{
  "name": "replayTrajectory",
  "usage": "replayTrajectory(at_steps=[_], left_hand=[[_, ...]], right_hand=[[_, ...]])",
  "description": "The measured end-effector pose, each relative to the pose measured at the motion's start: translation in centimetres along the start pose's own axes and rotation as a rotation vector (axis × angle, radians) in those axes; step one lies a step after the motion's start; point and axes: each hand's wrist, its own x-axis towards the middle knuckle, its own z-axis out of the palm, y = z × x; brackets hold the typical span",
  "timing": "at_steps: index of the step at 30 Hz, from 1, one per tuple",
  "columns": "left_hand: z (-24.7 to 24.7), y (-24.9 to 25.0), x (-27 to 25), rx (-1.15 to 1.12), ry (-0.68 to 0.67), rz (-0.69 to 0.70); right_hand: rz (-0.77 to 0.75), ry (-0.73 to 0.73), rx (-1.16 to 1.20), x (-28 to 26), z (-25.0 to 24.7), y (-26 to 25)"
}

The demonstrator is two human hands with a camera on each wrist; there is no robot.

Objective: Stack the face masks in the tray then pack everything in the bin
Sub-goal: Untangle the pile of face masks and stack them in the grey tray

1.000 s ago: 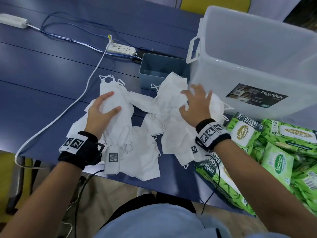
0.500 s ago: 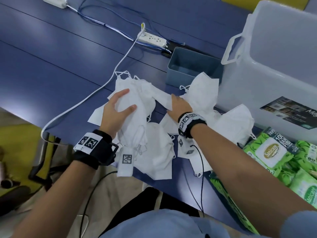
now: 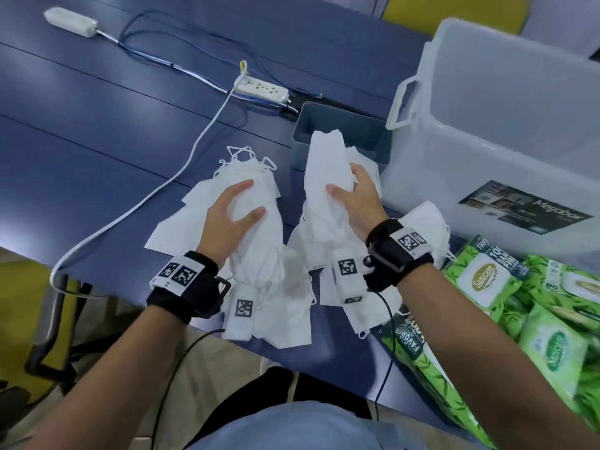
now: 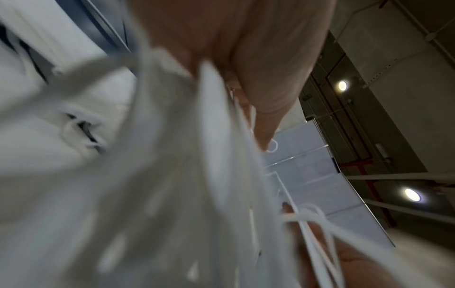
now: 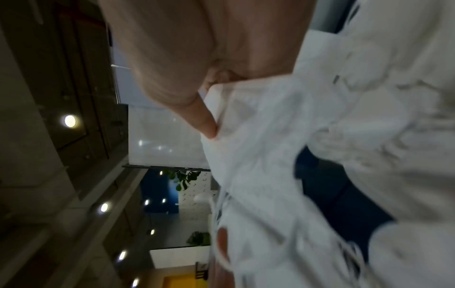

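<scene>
White face masks lie heaped on the blue table (image 3: 97, 131) near its front edge. My left hand (image 3: 232, 216) grips a bunch of masks (image 3: 256, 235), thumb on one side, fingers on the other; the left wrist view shows the same bunch (image 4: 197, 175) blurred. My right hand (image 3: 354, 196) grips a second bunch (image 3: 324, 170) lifted just in front of the small grey-blue tray (image 3: 344, 125). The right wrist view shows thumb and a fingertip round white fabric (image 5: 270, 155). More loose masks (image 3: 292, 319) lie under both hands. The clear plastic bin (image 3: 487, 125) stands at right.
Green wet-wipe packs (image 3: 519, 303) pile up at the right front, some overhanging the table edge. A white power strip (image 3: 261, 89) with cables lies behind the tray, its white cord (image 3: 181, 177) trailing off the left front edge. A second adapter (image 3: 69, 17) sits far left.
My right hand left the pile, closed round a bunch of masks and lifted it toward the tray. My left hand kept its grip on its bunch. The head view swung.
</scene>
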Motion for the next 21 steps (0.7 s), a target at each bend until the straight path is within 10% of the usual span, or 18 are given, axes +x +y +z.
replayTrajectory(at_steps=[4,12,21], left_hand=[[2.4,0.8,-0.5,-0.076,-0.081,-0.001],[4.9,0.4,-2.7,-0.216,-0.121,-0.033],[1.4,-0.8,-1.7,-0.209,0.020,0.002]], right_hand=[[0.102,-0.051,0.198,-3.3,1.6,0.2],[-0.251,-0.033,-0.420,-7.6,6.0,3.9],[-0.058,-0.141,-0.639,-8.6,1.0,7.3]])
